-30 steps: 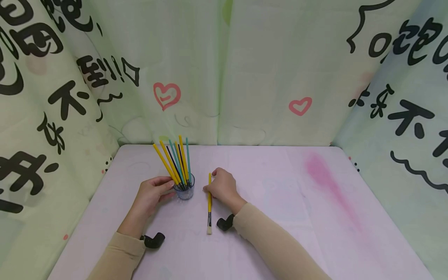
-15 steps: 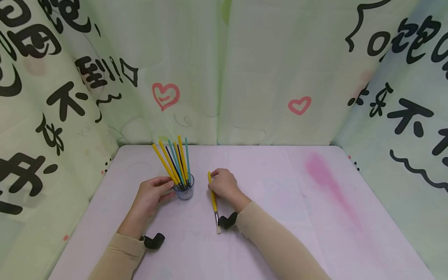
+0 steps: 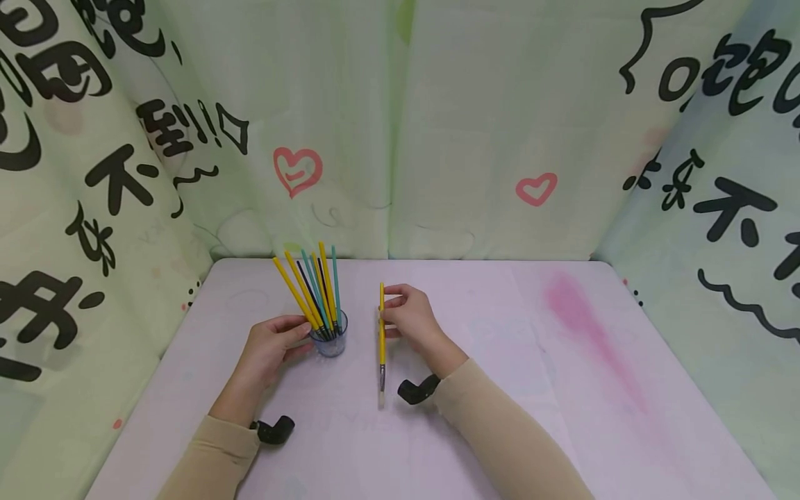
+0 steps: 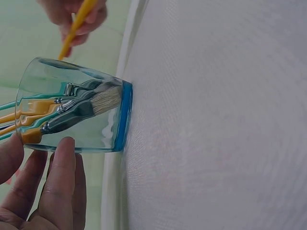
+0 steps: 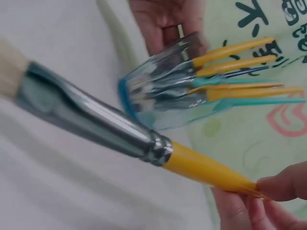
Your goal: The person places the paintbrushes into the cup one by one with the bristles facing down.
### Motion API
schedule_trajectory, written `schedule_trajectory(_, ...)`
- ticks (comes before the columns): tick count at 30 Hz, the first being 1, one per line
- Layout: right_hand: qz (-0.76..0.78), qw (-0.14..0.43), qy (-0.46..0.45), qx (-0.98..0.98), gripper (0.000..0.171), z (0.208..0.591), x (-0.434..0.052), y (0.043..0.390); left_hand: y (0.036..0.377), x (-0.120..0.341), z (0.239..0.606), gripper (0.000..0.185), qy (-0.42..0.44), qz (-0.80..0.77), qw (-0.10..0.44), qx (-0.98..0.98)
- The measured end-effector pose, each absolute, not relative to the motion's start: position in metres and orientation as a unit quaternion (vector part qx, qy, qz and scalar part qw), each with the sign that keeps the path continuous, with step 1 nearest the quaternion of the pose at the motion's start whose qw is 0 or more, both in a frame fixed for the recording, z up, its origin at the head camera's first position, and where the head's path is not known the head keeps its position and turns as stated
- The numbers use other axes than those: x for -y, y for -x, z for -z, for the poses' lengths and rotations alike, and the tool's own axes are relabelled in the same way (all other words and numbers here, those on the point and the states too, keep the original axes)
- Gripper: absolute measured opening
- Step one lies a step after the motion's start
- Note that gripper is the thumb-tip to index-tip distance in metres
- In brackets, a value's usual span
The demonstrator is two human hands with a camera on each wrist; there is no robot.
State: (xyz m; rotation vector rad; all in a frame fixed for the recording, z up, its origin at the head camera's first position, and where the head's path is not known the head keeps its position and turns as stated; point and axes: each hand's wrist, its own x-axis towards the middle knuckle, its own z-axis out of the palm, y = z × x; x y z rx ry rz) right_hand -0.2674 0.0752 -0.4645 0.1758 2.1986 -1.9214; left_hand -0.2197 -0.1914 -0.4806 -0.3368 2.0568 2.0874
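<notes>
Between the thumb and fingers of my right hand (image 3: 414,319) is a yellow-handled paintbrush (image 3: 382,340), pinched by its handle. Its flat bristles point toward me, with the silver ferrule large in the right wrist view. To its left stands a clear drinking glass (image 3: 328,346) with a blue-tinted base (image 4: 124,117). Yellow, teal and dark-handled paintbrushes (image 3: 315,292) lean in the glass, bristles down. My left hand (image 3: 271,347) is at the glass's left side, fingertips touching its wall and thumb near the rim, fingers fairly straight and not wrapped round it.
A pale pink cloth covers the table (image 3: 500,417), with a brighter pink streak (image 3: 587,326) at the right. Pale green curtains (image 3: 487,111) with black lettering and hearts hang behind and on both sides. A black wrist camera (image 3: 275,430) sits at the left cuff.
My right hand has lifted the paintbrush and moved slightly back and to the right, fingers shifting on the handle. The brush swung bristle-end right, then back to upright in view. The left hand stays put.
</notes>
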Motion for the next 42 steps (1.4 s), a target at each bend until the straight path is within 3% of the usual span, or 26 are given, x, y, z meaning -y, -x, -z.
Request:
schedule_trajectory(12, 0.778, -0.02, -0.008, -0.628, 0.049, 0.416, -0.066, 0.262, 0.22, 0.191, 0.48, 0.044, 0.113, -0.706, 0.094, -0.692)
schedule_trajectory(21, 0.805, -0.136, 0.067, -0.574, 0.047, 0.407, -0.048, 0.262, 0.219, 0.191, 0.48, 0.043, 0.118, -0.705, 0.096, -0.693)
schedule_trajectory(29, 0.727, -0.132, 0.125, -0.663, 0.046, 0.42, -0.031, 0.266, 0.221, 0.191, 0.48, 0.042, 0.113, -0.703, 0.093, -0.696)
schedule_trajectory(42, 0.668, -0.064, 0.103, -0.734, 0.05, 0.444, -0.014, 0.277, 0.222, 0.193, 0.481, 0.042, 0.108, -0.704, 0.091, -0.696)
